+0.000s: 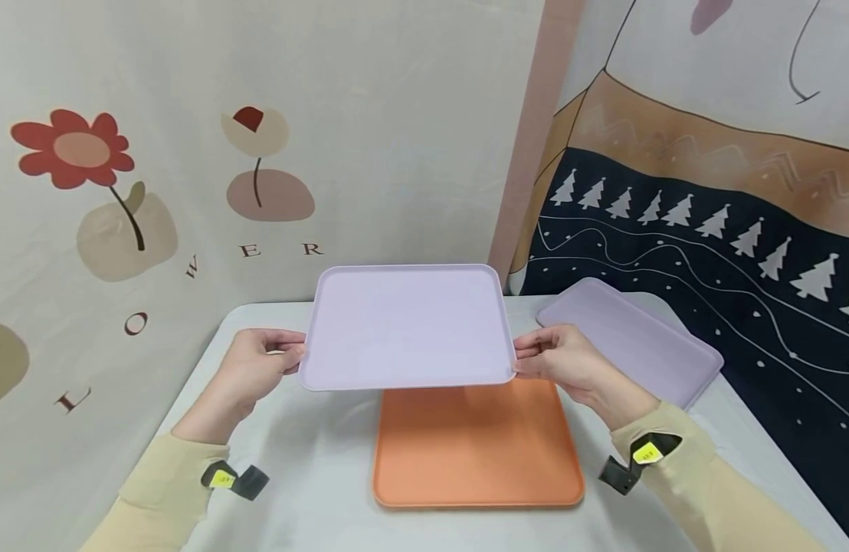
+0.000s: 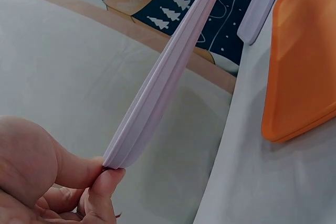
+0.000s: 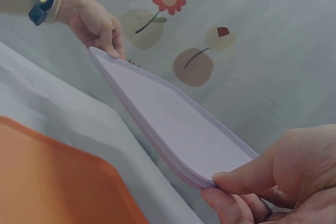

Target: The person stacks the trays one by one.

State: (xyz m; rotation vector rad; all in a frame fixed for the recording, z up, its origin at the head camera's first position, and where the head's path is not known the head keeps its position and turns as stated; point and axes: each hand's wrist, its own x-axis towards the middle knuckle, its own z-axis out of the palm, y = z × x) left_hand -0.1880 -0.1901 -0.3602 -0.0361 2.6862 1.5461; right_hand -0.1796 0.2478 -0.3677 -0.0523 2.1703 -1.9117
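A lavender rectangular tray (image 1: 407,326) is held up above the table, its inner face tilted toward the head camera. At its left edge, my left hand (image 1: 259,366) pinches the rim between thumb and fingers. The opposite edge is gripped by my right hand (image 1: 561,360), with the thumb on top of the rim in the right wrist view. Below lies an orange tray (image 1: 478,452) flat on the table, its far part hidden behind the raised tray. Seen edge-on in the left wrist view, the lavender tray (image 2: 157,85) slants up from the left thumb and fingertips.
Another lavender tray (image 1: 638,341) lies at an angle on the right side of the white table (image 1: 307,475), partly behind my right arm. Printed cloths with flowers (image 1: 83,149) and white trees (image 1: 680,211) hang behind the table. A small dark camera sits on each wrist.
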